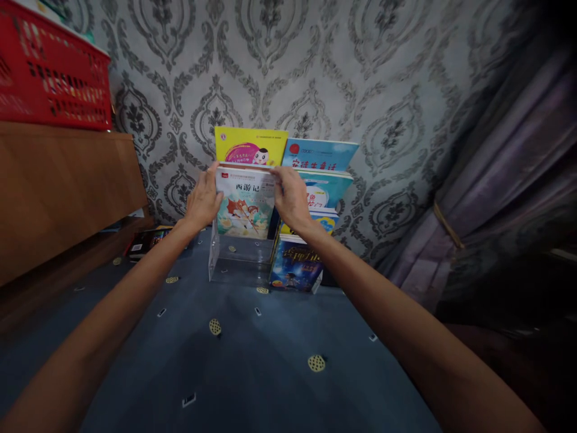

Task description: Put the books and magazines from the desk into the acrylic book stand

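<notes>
Both my hands are on a pale green picture-cover book [244,210] that stands upright in a clear plastic book rack [241,264]. My left hand [204,195] grips its upper left corner, fingers bent over the edge. At the upper right corner, my right hand [292,195] holds the same book with its fingers closed on the top edge. Behind it rises a yellow book [252,141]. To the right stand a light blue book [320,155], a teal book [331,187] and, lowest in front, a dark blue book [295,264].
A blue patterned cloth [252,373] covers the surface under the rack. Several dark books [151,240] lie at the left, beside a wooden cabinet [67,192] with a red basket [58,78] on top. Purple curtains [433,240] hang at the right; a patterned wall [288,72] stands behind.
</notes>
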Demonstrator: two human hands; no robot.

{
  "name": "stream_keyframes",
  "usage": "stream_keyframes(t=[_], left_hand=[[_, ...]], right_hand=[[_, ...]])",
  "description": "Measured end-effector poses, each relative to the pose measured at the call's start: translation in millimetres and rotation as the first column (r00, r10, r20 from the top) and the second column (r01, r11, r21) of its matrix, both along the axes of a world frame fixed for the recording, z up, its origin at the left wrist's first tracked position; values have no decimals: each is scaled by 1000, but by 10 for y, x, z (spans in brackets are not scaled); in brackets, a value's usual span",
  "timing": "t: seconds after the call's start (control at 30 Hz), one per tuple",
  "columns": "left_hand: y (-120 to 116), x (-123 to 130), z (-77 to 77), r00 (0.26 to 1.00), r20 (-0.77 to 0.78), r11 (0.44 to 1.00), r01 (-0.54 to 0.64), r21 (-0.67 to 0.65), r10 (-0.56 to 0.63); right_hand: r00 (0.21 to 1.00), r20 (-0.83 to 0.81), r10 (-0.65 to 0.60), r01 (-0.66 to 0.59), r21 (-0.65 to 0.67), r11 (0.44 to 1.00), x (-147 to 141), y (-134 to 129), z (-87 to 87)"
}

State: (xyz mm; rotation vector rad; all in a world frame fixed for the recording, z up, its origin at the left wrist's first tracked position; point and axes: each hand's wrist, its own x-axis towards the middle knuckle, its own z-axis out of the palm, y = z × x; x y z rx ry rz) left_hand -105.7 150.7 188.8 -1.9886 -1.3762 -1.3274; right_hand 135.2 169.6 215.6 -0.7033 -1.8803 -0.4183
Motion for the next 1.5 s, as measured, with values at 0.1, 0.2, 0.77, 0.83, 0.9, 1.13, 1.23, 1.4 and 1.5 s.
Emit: stream_keyframes(t=[0.1,0.2,0.77,0.83,0.9,1.13,1.23,1.4,1.5], left_hand=[[-35,14,56,999,-37,999,-38,-10,38],[-53,20,59,997,-50,997,-63,-41,61],[33,-2,70,999,10,997,46,-54,-46],[51,-19,35,992,68,994,108,-31,-106],[81,-44,-19,978,151,988,149,-27,-144],[234,-150,-173,935,345,983,134,-125,-84],[235,-164,-167,939,336,984,119,-136,-68],[117,-164,-232,917,389,982,148,-116,-92],[-17,-143,-409,878,461,975,196,-108,-126]], right_hand=[[1000,19,-25,25,26,999,3,-35,-51],[997,52,-65,63,34,997,6,-63,-96],[976,162,-148,148,15,989,6,-128,-181],[976,162,-143,144,9,990,5,-130,-189],[976,160,-147,147,7,989,-2,-146,-205],[977,134,-165,164,21,986,-29,-218,-364],[989,75,-129,130,-1,992,-26,-256,-472],[994,-69,81,-91,-152,984,-111,-727,-505],[883,-239,405,-468,-355,810,-123,-1315,-445]])
